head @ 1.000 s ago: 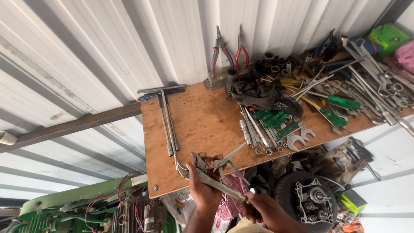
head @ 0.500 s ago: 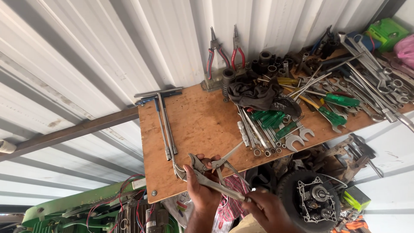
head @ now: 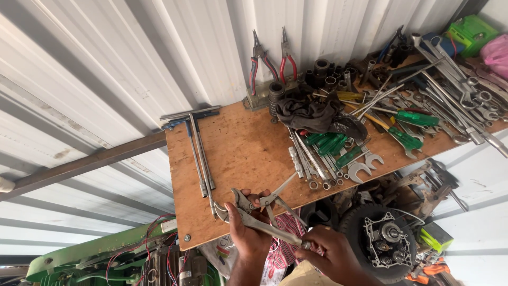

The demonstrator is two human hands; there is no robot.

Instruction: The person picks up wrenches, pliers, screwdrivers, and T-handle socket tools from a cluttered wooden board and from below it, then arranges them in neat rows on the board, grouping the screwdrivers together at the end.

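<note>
L hand (head: 248, 238) clenched round head of locking pliers (head: 259, 220), R hand (head: 330, 254) grasping handle end w/ fingers; keep grip firm, over worktop (head: 238, 153) edge.

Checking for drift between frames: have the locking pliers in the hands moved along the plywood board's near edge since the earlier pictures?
No. The locking pliers sit at the same spot on the plywood board's near edge, right of the T-handle wrenches.

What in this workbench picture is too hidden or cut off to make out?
- Pliers jaws, head view: partly covered by the left hand.
- Right hand, head view: cut off by the bottom edge.
- Sockets under the black rag: hidden.
- Pink bag: cut by the right edge.
</note>
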